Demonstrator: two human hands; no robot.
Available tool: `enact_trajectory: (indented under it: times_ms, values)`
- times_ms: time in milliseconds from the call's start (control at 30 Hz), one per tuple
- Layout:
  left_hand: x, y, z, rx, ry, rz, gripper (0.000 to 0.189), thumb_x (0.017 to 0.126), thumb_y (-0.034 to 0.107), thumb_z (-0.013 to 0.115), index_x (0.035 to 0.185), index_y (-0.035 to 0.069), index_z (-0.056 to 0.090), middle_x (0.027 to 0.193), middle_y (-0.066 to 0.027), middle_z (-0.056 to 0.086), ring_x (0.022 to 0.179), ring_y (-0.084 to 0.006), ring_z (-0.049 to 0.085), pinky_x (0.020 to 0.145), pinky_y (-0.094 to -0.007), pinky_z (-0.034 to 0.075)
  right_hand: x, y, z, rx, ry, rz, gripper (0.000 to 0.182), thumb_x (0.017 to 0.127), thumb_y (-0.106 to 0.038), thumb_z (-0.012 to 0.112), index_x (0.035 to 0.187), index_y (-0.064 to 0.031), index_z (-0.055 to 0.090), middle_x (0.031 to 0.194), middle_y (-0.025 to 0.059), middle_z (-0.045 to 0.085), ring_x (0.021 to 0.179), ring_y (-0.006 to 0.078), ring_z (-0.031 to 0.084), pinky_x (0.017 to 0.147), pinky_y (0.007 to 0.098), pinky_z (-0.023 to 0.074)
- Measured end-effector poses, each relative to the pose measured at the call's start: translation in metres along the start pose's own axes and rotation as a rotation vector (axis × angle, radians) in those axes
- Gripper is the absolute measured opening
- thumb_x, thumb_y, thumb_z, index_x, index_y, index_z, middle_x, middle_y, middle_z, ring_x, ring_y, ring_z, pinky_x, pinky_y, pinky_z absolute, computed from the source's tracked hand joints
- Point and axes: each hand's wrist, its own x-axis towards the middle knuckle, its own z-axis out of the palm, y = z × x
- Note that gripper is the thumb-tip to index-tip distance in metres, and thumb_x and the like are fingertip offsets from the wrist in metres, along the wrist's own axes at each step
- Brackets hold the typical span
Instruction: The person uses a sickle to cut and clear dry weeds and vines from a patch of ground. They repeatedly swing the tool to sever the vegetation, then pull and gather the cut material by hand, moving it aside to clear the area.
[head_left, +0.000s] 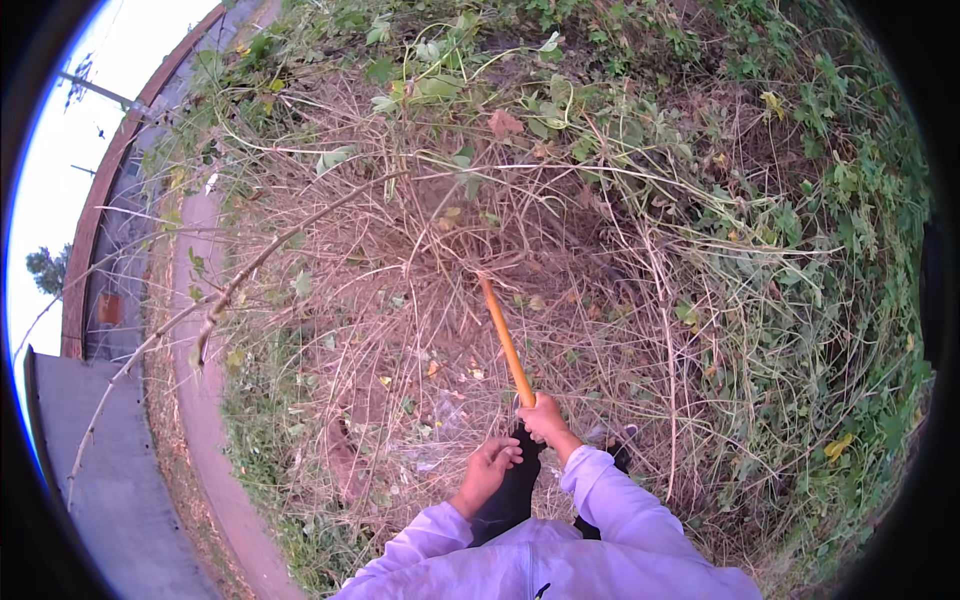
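My right hand (545, 418) grips the near end of an orange-yellow tool handle (505, 339). The handle slants away from me, and its far end disappears into a tangle of dry stems (457, 247), so whatever head it bears is hidden. Just left of the handle, my left hand (489, 469) is raised with nothing in it, its fingers loosely curled and apart, not touching the handle. Green vines (442, 86) with broad leaves lie over the far side of the tangle. A thick bare branch (277, 244) arches out to the left from it.
Dense leafy growth (847, 225) rises on the right. Long thin stems stick out towards me, one (667, 360) on the right side. To the left run a narrow path (196, 360) and a wall (120, 225). Pale litter (446, 412) lies on the ground near my feet.
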Motion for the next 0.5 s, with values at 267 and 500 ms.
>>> enact_trajectory:
  times_ms: [267, 500]
  values:
    - [-0.015, 0.018, 0.006, 0.006, 0.003, 0.001, 0.019, 0.09, 0.006, 0.047, 0.106, -0.001, 0.054, 0.092, -0.0078, 0.062, 0.081, -0.0138, 0.061, 0.071, -0.0241, 0.048, 0.005, -0.003, -0.02, -0.024, 0.066, -0.06, 0.02, 0.074, -0.012, 0.065, 0.081, 0.0009, 0.052, 0.055, 0.0078, 0.052, 0.041, 0.0174, 0.052, 0.035, 0.0317, 0.0403]
    - [-0.043, 0.032, 0.01, 0.031, 0.027, 0.047, 0.019, 0.09, 0.004, 0.046, 0.106, -0.001, 0.054, 0.093, -0.0085, 0.062, 0.081, -0.014, 0.061, 0.071, -0.0242, 0.048, 0.005, -0.034, -0.044, -0.165, -0.046, 0.02, 0.017, 0.077, -0.013, 0.063, 0.077, 0.0002, 0.053, 0.054, 0.0077, 0.053, 0.04, 0.0171, 0.051, 0.033, 0.0323, 0.0404]
